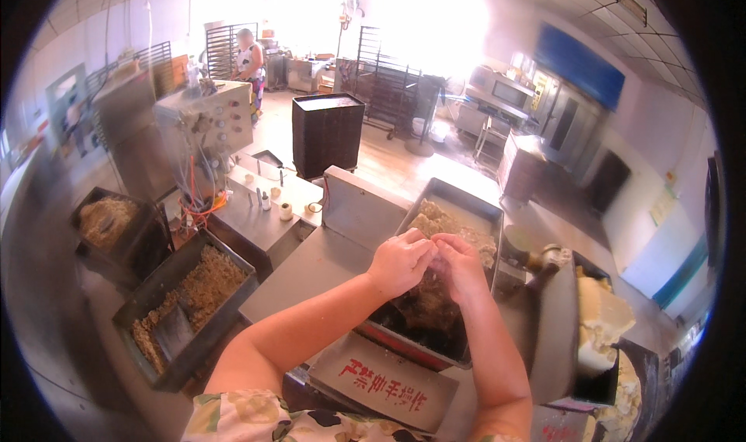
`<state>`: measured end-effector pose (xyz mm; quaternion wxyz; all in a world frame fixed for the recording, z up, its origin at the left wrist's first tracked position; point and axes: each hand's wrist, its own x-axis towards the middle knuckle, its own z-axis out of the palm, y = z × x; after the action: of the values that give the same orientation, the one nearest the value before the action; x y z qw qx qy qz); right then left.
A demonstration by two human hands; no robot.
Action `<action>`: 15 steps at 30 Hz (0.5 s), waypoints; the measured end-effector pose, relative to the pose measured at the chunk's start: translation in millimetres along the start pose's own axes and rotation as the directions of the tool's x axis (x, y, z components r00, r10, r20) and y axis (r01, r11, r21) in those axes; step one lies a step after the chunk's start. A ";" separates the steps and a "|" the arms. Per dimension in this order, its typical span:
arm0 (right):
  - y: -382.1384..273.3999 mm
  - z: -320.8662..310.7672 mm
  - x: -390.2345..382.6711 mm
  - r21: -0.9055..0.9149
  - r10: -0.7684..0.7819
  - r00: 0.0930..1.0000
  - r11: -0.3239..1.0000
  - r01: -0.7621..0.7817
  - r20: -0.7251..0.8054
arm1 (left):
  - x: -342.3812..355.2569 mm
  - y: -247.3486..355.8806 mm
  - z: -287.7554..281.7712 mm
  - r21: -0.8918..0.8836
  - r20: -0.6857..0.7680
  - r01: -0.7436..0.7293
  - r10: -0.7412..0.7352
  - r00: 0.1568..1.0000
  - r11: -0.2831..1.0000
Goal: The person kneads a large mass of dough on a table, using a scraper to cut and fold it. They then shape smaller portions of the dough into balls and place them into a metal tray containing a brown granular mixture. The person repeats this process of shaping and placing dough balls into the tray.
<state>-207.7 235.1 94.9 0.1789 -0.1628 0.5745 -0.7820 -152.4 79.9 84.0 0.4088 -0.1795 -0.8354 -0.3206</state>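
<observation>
My left hand (400,265) and my right hand (460,266) meet over a deep metal hopper (499,223). The fingers of both are closed and pinched together at the tips. Anything between them is too small or hidden to make out. Beneath and beyond the hands, pale crumbly dough (458,228) lies in the far part of the hopper. The near part, below my wrists, looks dark, with some dough smeared in it.
To the left sit a metal bin of crumbs (203,283) with a scoop (172,329) and a tub of crumbly mix (109,221). Yellowish dough blocks (602,314) fill a bin at right. A control box (206,120) stands left. A person (249,61) works far back.
</observation>
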 end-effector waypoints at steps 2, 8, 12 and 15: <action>2.4 -0.2 2.7 -0.029 -0.015 0.999 0.999 0.014 -0.049 | 0.5 0.5 -0.1 -0.010 0.005 -0.015 0.015 1.000 1.000; -2.2 8.1 -1.5 -0.082 -0.054 0.987 0.996 0.042 -0.153 | 1.0 0.9 -3.0 -0.068 -0.050 -0.100 0.096 0.994 0.993; -2.5 7.5 -0.7 -0.103 -0.073 0.986 0.993 0.058 -0.150 | 0.9 -1.8 -3.0 -0.065 -0.053 -0.134 0.131 0.990 0.989; -1.4 4.6 0.6 -0.081 -0.092 0.987 0.993 0.082 -0.134 | 1.5 0.2 -1.0 -0.074 -0.089 -0.137 0.131 0.987 0.988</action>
<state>-206.2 231.3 97.7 0.0986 -0.1402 0.6067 -0.7762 -152.6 79.5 85.8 0.4566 -0.2379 -0.7901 -0.3328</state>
